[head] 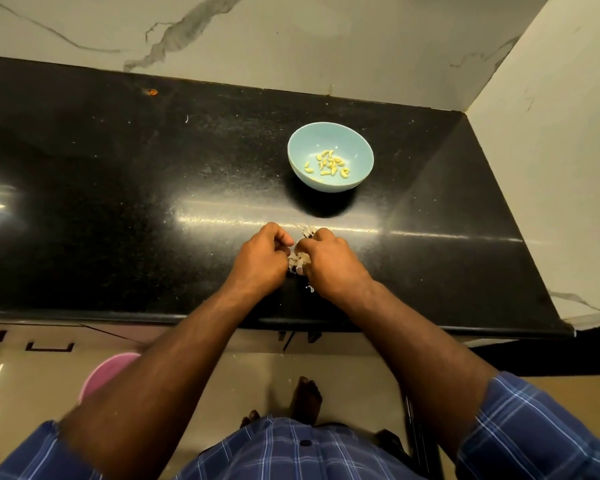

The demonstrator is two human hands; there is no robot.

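The garlic clump (300,259) is small, pale and papery, its whitish skin ragged and partly torn. It's pinched between the curled fingertips of the left hand (262,258) and the right hand (329,263), in the narrow gap where they meet.

I work with one view only, from the wide-angle camera on the person's head. It faces forward and steeply down across the black bench (136,202), whose edges bow with the lens. The left hand (261,259) and right hand (330,263) sit close below it, mid-frame; the wall (291,36) fills the top, the floor (291,368) the bottom.
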